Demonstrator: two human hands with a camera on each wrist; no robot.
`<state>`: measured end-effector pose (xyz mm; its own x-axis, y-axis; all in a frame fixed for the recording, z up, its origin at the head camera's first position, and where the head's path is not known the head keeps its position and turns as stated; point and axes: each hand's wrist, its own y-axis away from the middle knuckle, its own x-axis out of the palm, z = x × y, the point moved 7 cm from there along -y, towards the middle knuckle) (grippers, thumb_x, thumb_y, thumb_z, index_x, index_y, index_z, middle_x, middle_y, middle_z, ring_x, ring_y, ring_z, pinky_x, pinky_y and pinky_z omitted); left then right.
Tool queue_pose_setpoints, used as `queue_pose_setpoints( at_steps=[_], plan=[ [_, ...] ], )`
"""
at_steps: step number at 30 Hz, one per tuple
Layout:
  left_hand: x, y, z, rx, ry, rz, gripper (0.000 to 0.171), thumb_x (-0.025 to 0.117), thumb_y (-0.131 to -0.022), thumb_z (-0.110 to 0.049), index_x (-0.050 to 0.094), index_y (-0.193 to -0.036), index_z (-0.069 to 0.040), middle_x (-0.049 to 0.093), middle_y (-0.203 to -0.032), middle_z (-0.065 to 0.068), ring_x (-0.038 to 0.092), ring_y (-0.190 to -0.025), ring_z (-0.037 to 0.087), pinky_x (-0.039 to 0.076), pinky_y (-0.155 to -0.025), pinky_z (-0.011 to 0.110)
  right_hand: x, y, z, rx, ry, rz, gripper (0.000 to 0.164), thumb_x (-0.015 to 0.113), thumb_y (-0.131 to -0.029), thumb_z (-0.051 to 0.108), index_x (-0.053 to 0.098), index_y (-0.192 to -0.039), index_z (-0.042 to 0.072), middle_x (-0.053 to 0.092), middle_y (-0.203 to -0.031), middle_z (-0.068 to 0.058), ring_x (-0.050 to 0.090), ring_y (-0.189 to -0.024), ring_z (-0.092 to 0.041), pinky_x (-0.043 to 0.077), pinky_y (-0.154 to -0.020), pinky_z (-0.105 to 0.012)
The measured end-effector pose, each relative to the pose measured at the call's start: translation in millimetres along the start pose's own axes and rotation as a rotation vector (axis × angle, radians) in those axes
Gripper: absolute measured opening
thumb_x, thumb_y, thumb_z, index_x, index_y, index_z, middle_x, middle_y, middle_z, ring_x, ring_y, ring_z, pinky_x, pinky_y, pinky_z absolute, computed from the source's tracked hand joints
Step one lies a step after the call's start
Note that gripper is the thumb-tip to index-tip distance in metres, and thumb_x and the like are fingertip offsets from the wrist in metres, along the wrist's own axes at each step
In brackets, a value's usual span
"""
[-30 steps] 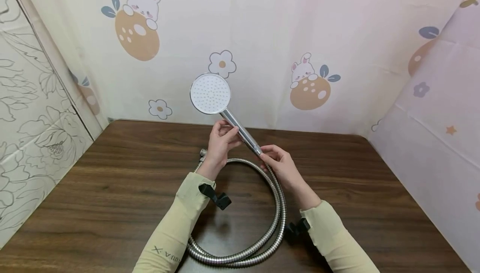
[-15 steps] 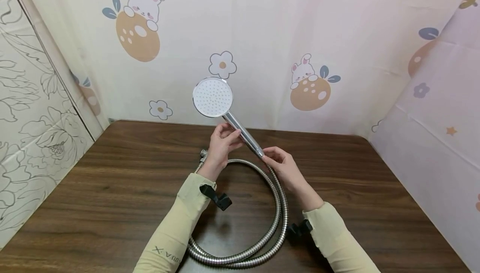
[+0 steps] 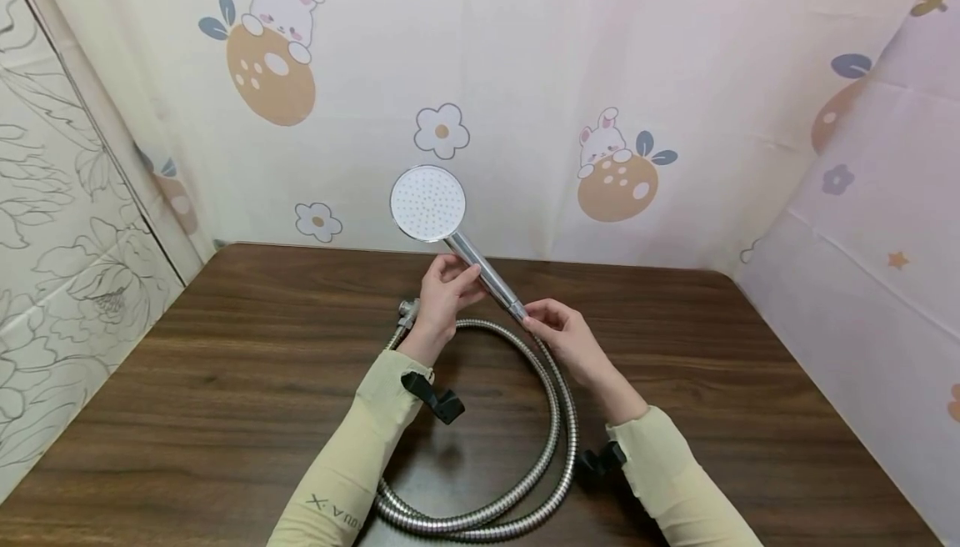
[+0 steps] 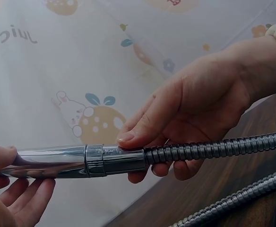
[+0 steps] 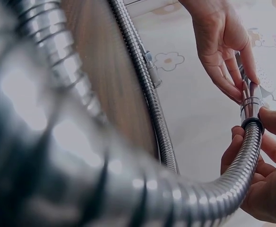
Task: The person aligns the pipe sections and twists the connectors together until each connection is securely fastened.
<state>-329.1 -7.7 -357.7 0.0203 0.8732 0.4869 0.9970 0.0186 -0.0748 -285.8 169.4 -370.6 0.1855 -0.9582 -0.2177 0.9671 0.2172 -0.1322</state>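
A chrome shower head (image 3: 428, 203) with a white nozzle face is held up above the table, tilted with its face toward the upper left. My left hand (image 3: 448, 297) pinches its handle (image 4: 53, 161) between thumb and fingers. At the handle's lower end, my right hand (image 3: 566, 337) grips the chrome connector (image 4: 124, 160) where the hose joins, thumb on top and fingertips beneath. From there the ribbed metal shower hose (image 3: 567, 414) runs down and lies in loops on the table. The connector and hose joint also show in the right wrist view, between both hands.
The hose's free end with its metal fitting (image 3: 407, 312) lies just left of my left wrist. The dark wooden table (image 3: 225, 380) meets a patterned curtain (image 3: 510, 47) at its back edge. Black wrist mounts (image 3: 435, 398) sit on both sleeves.
The shower head has come down slightly and a little to the right, with both hands shifting along with it. Both hands keep their hold.
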Motion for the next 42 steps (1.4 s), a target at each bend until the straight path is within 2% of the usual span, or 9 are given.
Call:
queue_pose_setpoints(
  at_steps=[8, 16, 21, 34, 42],
  plan=[
    [-1.5, -0.5, 5.4, -0.018, -0.007, -0.006, 0.019, 0.06, -0.084, 0.001, 0.048, -0.098, -0.002, 0.058, -0.085, 0.006, 0.063, -0.065, 0.012, 0.054, -0.072, 0.039, -0.5, -0.2, -5.2, 0.011, 0.026, 0.0, 0.029, 0.06, -0.088, 0.011, 0.055, -0.11, -0.007, 0.057, -0.084, 0.0, 0.052, -0.072, -0.008, 0.044, -0.061, -0.019],
    [-1.3, -0.4, 12.8, -0.048, -0.021, 0.0, 0.02, 0.056, -0.086, 0.003, 0.046, -0.103, 0.001, 0.056, -0.078, 0.001, 0.063, -0.065, 0.013, 0.053, -0.073, 0.04, -1.9, 2.5, -8.3, 0.022, 0.029, 0.006, 0.03, 0.059, -0.088, 0.009, 0.053, -0.111, -0.009, 0.056, -0.083, -0.004, 0.051, -0.069, -0.009, 0.044, -0.06, -0.02],
    [-2.5, 0.6, 17.5, -0.069, -0.015, -0.003, 0.019, 0.056, -0.086, 0.003, 0.045, -0.101, -0.001, 0.056, -0.077, 0.001, 0.063, -0.065, 0.013, 0.054, -0.072, 0.039, -1.9, 2.5, -12.0, 0.037, 0.029, 0.011, 0.028, 0.059, -0.088, 0.007, 0.053, -0.11, -0.01, 0.056, -0.08, -0.003, 0.052, -0.067, -0.011, 0.044, -0.059, -0.021],
    [-4.9, 0.1, 24.6, -0.069, -0.027, -0.019, 0.021, 0.057, -0.086, 0.001, 0.045, -0.103, 0.002, 0.055, -0.076, 0.001, 0.062, -0.067, 0.014, 0.051, -0.078, 0.043, -2.5, 3.5, -17.2, 0.055, 0.029, -0.017, 0.03, 0.06, -0.087, 0.008, 0.054, -0.111, -0.009, 0.055, -0.081, -0.001, 0.051, -0.069, -0.01, 0.044, -0.06, -0.019],
    [-7.2, -0.4, 28.1, -0.083, -0.028, -0.032, 0.019, 0.056, -0.086, 0.002, 0.046, -0.102, 0.002, 0.056, -0.077, 0.003, 0.062, -0.066, 0.013, 0.054, -0.073, 0.038, -3.2, 3.3, -19.5, 0.059, 0.045, 0.003, 0.03, 0.059, -0.088, 0.008, 0.054, -0.111, -0.009, 0.056, -0.081, -0.006, 0.053, -0.065, -0.012, 0.045, -0.058, -0.022]
  ],
)
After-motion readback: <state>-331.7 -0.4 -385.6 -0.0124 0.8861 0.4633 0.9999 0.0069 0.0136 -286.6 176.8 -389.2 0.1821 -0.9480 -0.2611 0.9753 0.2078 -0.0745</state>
